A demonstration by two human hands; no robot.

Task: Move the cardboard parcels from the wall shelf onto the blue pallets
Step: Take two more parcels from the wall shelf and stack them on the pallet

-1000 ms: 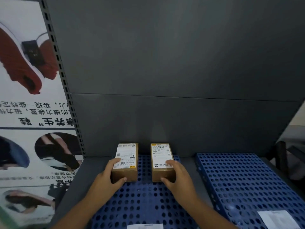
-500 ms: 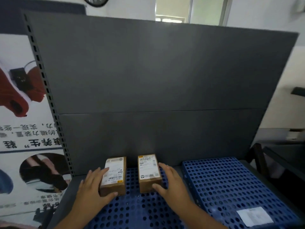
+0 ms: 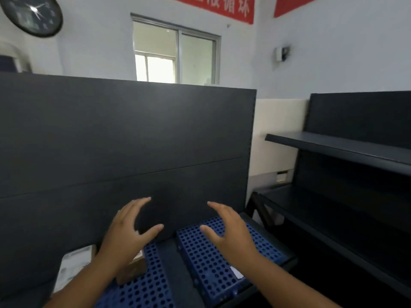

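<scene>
Sitting down in the lower left of the frame are the two cardboard parcels. The labelled parcel [image 3: 73, 264] has its white sticker facing up, and just right of it is the plain brown parcel [image 3: 133, 271], mostly hidden behind the left wrist. The brown one is on the left blue pallet [image 3: 153, 283]; can't really tell what's under the labelled one. Left hand [image 3: 127, 230] is up above them, fingers spread wide, thumb out, holding nothing. Right hand [image 3: 229, 230] mirrors it, just as wide open and empty, hovering over the right blue pallet [image 3: 211, 261], which has a white slip [image 3: 236, 272] near its right edge. A dark strip splits the two pallets. Behind both hands is the dark back panel [image 3: 124, 138]. The right side of the frame has a dark shelf unit [image 3: 347, 150]. Upper left there's a wall clock [image 3: 33, 15], a window [image 3: 175, 52] top middle, and red banners [image 3: 224, 7] along the top.
</scene>
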